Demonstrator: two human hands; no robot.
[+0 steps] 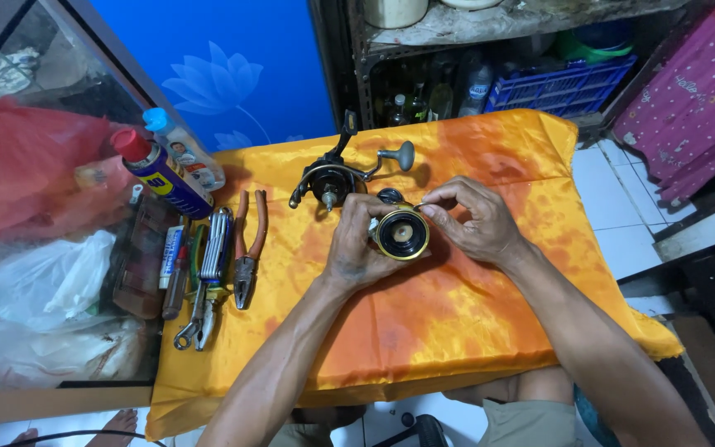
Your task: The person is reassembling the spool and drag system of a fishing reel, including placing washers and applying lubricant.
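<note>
An orange-yellow cloth (424,331) is covering the low table in front of me, and I am working above its middle with both hands. My left hand (356,248) is wrapping its fingers around the side of a black spool with a gold rim (401,233), gripping it just above the cloth with its open face turned up toward me. My right hand (477,219) is closing thumb and forefinger in a pinch on the spool's upper edge, the remaining fingers curling loosely behind; whether a small part is sitting in that pinch I cannot tell. Just beyond my hands, the black fishing reel body (333,178) is lying on the cloth, its crank handle with a grey knob (405,154) sticking out to the right. Along the cloth's left edge, 1 pair of orange-handled pliers (248,248) is resting beside a folding set of metal hex keys (213,248) and an adjustable wrench (194,327). Farther left, 1 blue spray can with a red cap (163,175) is leaning next to a small bottle with a light blue cap (184,149).
</note>
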